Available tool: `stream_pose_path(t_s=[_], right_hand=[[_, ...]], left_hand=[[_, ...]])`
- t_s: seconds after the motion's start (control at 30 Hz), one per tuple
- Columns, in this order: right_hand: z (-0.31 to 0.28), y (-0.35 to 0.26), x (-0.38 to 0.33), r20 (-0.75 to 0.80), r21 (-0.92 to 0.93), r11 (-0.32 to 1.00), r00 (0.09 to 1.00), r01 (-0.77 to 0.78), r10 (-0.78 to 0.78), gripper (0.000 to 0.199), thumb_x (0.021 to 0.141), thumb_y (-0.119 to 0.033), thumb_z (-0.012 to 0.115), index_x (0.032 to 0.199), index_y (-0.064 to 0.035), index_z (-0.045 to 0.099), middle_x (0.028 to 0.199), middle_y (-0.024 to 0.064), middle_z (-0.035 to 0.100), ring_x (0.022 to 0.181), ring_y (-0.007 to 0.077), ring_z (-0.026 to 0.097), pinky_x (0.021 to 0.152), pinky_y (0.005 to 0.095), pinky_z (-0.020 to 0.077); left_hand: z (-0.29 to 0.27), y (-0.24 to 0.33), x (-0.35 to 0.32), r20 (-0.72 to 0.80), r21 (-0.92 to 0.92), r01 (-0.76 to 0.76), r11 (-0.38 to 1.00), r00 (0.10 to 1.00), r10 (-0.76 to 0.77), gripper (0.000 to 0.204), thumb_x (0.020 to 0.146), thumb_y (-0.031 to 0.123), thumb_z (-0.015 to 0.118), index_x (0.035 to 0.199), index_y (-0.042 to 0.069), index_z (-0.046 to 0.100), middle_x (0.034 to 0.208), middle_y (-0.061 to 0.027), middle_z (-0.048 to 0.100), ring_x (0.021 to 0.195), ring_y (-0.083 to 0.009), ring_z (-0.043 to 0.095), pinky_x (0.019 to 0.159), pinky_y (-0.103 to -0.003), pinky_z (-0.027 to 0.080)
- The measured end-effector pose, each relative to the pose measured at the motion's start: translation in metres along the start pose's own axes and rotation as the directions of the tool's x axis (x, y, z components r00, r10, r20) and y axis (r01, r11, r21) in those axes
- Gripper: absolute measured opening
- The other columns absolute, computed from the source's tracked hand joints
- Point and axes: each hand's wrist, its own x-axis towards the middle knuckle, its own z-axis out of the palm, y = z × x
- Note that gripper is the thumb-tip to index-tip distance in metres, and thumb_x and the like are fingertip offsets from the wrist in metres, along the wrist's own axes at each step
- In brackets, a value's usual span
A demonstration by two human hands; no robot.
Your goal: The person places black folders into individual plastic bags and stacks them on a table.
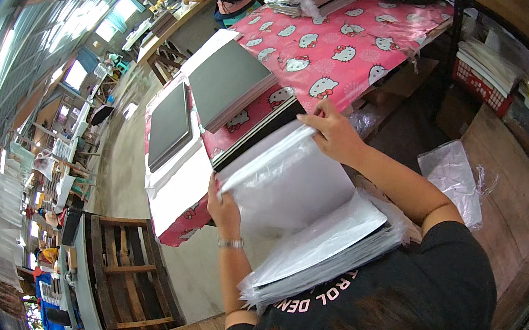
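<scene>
Head view, plastic sleeve (295, 182) btwn L grip (223, 212) & R grip (335, 134), both clamped on edge

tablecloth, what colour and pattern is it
The tablecloth is pink with a print of white cartoon cat faces, best seen in the head view.

glossy plastic sleeve (292, 185), smooth matt dark boards (229, 77), rough wooden slats (130, 269)

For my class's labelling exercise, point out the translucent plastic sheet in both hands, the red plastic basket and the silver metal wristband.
Translucent plastic sheet (296, 181): head view, middle of its face.
Red plastic basket (478, 82): head view, side wall.
Silver metal wristband (231, 243): head view, band.
</scene>
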Motion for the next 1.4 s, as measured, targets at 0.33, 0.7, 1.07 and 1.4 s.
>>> stream_pose_path(t_s=[0.33,0.7,1.07,1.4], right_hand=[[-0.071,0.044,-0.059,0.822,0.500,0.190,0.532,-0.845,0.203,0.036,0.076,-0.008,0.068,0.109,-0.0013,0.056,0.083,0.0029,0.059,0.065,0.0082,0.055,0.055,0.0198,0.0438],[0.018,0.224,-0.263,0.901,0.051,-0.262,-0.068,-0.964,0.429,0.029,0.079,-0.008,0.065,0.108,-0.0071,0.062,0.097,0.0070,0.064,0.091,0.0171,0.058,0.075,0.0305,0.0480],[0.011,0.051,-0.113,0.970,0.120,0.553,-0.021,-0.825,-0.242,0.051,0.089,-0.036,0.058,0.124,0.0004,0.051,0.124,0.0135,0.055,0.114,0.0238,0.051,0.099,0.0337,0.0365],[0.033,-0.072,0.020,0.588,0.626,0.730,0.781,-0.274,-0.211,0.084,0.078,-0.017,0.071,0.144,-0.0116,0.020,0.106,0.0202,0.060,0.101,0.0244,0.058,0.089,0.0340,0.0438]], left_hand=[[-0.072,0.012,-0.023,0.875,-0.034,0.787,0.616,0.321,-0.362,0.014,0.081,0.012,0.065,0.089,0.001,0.062,0.066,0.0054,0.054,0.051,-0.0046,0.047,0.046,-0.018,0.034],[-0.022,-0.100,-0.140,0.898,0.337,0.854,0.396,-0.165,-0.408,0.050,0.080,0.034,0.060,0.114,0.000,0.045,0.101,-0.0039,0.046,0.092,-0.0155,0.033,0.078,-0.030,0.025],[-0.078,-0.054,-0.026,0.766,-0.065,0.662,0.746,0.513,-0.388,0.089,0.080,0.057,0.056,0.140,-0.001,0.025,0.141,-0.0145,0.036,0.138,-0.0277,0.018,0.114,-0.042,0.014],[-0.021,0.110,0.004,0.510,-0.855,0.464,0.232,0.833,0.213,0.050,0.064,-0.007,0.059,0.112,0.005,0.054,0.125,-0.0190,0.051,0.125,-0.0298,0.042,0.105,-0.041,0.033]])
